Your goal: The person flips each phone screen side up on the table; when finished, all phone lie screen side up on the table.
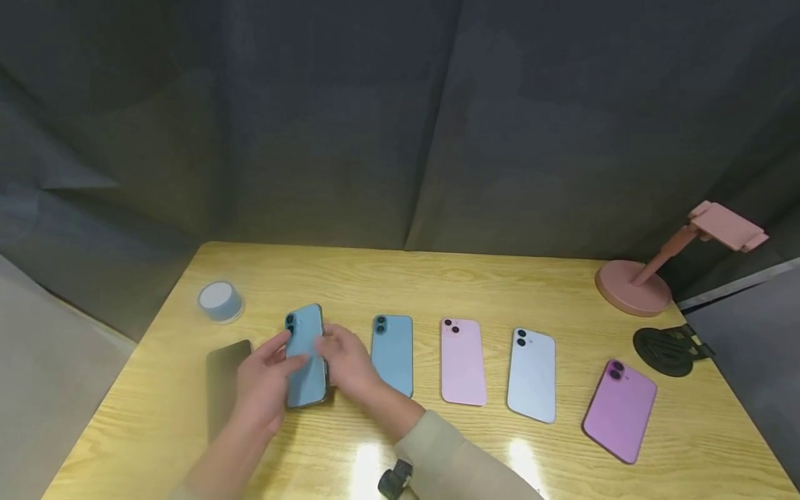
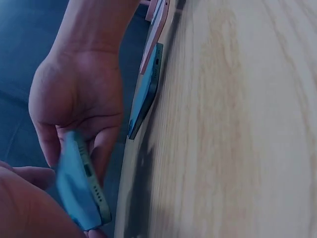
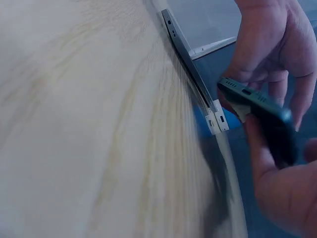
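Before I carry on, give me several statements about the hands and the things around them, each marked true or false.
1. The left hand and the right hand both hold the raised blue phone. True.
2. In the head view, the purple phone lies right of the pale-blue phone. True.
3. The purple phone lies screen up. False: its back faces up.
4. The round black pad lies nearer the camera than the pink stand. True.
5. The pink stand grips a phone. False: it holds none.

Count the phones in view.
6: grey phone at left; blue phone in left hand and right hand; then rightward, second blue phone, pink phone, pale phone, purple phone. Others may be hidden.
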A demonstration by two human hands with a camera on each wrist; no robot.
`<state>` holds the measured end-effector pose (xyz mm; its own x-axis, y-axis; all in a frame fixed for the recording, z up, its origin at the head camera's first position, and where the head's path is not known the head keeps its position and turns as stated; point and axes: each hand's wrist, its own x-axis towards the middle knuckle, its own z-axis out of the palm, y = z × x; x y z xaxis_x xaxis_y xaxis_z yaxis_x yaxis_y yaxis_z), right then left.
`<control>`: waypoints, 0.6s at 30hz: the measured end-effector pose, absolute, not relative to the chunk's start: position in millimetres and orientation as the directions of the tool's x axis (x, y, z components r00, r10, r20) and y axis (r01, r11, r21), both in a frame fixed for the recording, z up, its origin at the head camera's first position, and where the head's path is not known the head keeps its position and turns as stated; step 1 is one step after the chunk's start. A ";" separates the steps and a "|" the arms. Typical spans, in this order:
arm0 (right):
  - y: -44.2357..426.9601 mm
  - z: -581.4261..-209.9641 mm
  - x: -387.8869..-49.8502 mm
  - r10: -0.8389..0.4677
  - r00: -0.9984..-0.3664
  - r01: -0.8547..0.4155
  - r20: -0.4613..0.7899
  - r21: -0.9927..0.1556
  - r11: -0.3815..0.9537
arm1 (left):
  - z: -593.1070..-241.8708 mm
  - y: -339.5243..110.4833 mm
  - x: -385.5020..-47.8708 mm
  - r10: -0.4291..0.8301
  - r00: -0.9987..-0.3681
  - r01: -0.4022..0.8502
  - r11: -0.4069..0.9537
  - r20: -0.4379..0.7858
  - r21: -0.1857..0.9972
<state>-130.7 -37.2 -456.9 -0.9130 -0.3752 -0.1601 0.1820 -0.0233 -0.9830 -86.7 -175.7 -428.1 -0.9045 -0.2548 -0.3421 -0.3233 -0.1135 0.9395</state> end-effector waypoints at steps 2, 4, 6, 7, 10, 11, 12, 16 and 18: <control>-36.9 -456.3 -130.4 -0.424 -0.892 0.225 -0.157 -0.968 -0.115 | -425.6 -174.2 -87.0 -0.268 -0.901 -0.326 -0.098 -0.341 0.940; -37.9 -457.4 -130.5 -0.462 -0.875 0.239 -0.141 -0.958 -0.159 | -423.3 -172.8 -87.9 -0.274 -0.904 -0.310 -0.111 -0.329 0.944; -39.1 -459.8 -130.4 -0.487 -0.865 0.223 -0.117 -0.961 -0.166 | -420.9 -171.7 -88.4 -0.267 -0.911 -0.286 -0.137 -0.313 0.948; -39.7 -461.0 -130.5 -0.497 -0.861 0.215 -0.108 -0.963 -0.162 | -419.8 -171.5 -88.5 -0.260 -0.916 -0.271 -0.158 -0.305 0.950; -40.0 -462.3 -130.2 -0.514 -0.851 0.217 -0.109 -0.964 -0.155 | -417.5 -172.4 -88.7 -0.220 -0.936 -0.235 -0.192 -0.275 0.953; -39.7 -462.0 -130.0 -0.510 -0.853 0.217 -0.113 -0.965 -0.148 | -416.6 -173.1 -88.2 -0.204 -0.942 -0.227 -0.197 -0.267 0.954; -39.3 -461.5 -129.9 -0.506 -0.854 0.219 -0.118 -0.965 -0.144 | -415.8 -173.7 -88.1 -0.193 -0.947 -0.218 -0.204 -0.258 0.954; -38.3 -458.5 -131.5 -0.441 -0.888 0.206 -0.130 -0.970 -0.127 | -412.9 -177.2 -87.4 -0.173 -0.956 -0.197 -0.224 -0.238 0.954; -37.4 -457.1 -132.3 -0.400 -0.909 0.168 -0.119 -0.982 -0.089 | -412.5 -178.4 -87.4 -0.194 -0.954 -0.187 -0.214 -0.229 0.959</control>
